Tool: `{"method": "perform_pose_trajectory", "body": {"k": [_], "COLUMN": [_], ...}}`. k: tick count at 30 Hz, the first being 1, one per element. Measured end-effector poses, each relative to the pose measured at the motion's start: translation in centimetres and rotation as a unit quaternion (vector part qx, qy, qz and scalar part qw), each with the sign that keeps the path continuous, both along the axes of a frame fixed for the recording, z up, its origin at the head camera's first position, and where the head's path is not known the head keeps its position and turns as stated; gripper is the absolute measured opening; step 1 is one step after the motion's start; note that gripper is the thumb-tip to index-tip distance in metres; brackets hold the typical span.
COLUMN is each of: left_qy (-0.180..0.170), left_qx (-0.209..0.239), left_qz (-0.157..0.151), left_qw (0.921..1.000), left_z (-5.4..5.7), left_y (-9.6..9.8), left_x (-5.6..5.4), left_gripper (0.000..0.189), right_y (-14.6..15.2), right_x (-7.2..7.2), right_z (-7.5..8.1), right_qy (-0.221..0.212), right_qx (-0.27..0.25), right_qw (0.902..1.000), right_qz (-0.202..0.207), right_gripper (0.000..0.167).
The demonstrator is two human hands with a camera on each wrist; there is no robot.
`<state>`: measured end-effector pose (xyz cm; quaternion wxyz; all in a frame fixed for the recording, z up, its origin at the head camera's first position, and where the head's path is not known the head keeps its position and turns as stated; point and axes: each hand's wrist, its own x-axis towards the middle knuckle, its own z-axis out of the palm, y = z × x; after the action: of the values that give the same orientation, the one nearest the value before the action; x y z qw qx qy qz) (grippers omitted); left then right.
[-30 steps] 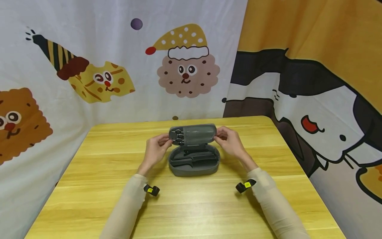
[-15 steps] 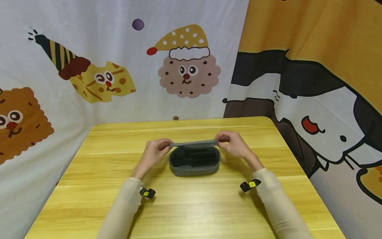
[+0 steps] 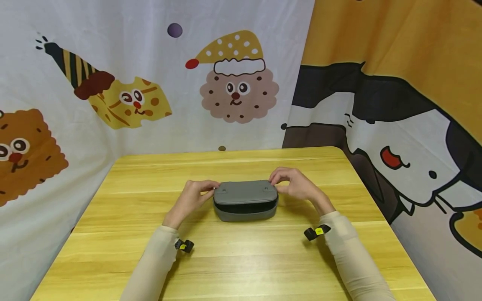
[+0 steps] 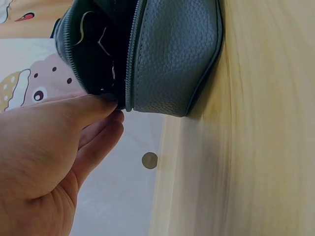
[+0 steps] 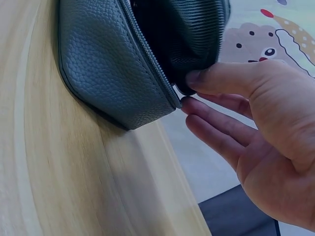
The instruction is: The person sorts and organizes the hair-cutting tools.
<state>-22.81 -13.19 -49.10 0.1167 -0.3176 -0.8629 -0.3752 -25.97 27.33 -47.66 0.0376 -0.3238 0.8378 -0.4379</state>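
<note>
A grey, pebbled-leather zip case (image 3: pixel 244 214) stands on the table, its lid (image 3: pixel 242 192) tilted forward over it and a dark gap left along the front. My left hand (image 3: pixel 192 200) pinches the lid's left end between thumb and fingers. At the opposite end, my right hand (image 3: pixel 297 184) pinches the lid the same way. In the left wrist view, thin pale outlines show in the shadow inside the lid, beside the case wall (image 4: pixel 177 54). The right wrist view shows the unzipped zipper (image 5: pixel 155 64) and ribbed lining. The lid hides most of the contents.
The case rests on a wood-grain table (image 3: pixel 241 259). White cloth (image 3: pixel 143 25) with cartoon prints hangs behind it, and an orange and black printed cloth (image 3: pixel 395 37) hangs at the right. Each wrist carries a small black camera (image 3: pixel 184 246).
The lid has swung forward and down from upright, so its outer face shows. The scissors in the lid and the dark handles in the base are now covered. Both hands have followed it.
</note>
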Motion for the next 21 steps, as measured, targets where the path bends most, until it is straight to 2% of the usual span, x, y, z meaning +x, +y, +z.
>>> {"method": "perform_pose_trajectory", "body": {"k": [4,10,21], "left_qy": [0.000,0.001,-0.009], "left_qx": [-0.014,-0.027,-0.029], "left_qz": [-0.005,-0.015,-0.012], "left_qw": [0.9999,0.9995,0.9995], "left_z": [0.01,-0.05,-0.13], "left_y": [-0.12,-0.26,-0.20], "left_x": [0.18,0.19,0.26], "left_gripper": [0.022,0.019,0.019], "right_y": [0.08,-0.07,-0.26], "right_x": [0.00,0.08,0.18], "right_z": [-0.10,-0.19,-0.01], "right_qy": [0.003,0.009,0.014], "right_qx": [0.012,0.024,0.056], "right_qw": [0.9999,0.9995,0.9979], "right_qz": [0.007,0.019,0.030], "right_gripper": [0.013,0.026,0.027]}}
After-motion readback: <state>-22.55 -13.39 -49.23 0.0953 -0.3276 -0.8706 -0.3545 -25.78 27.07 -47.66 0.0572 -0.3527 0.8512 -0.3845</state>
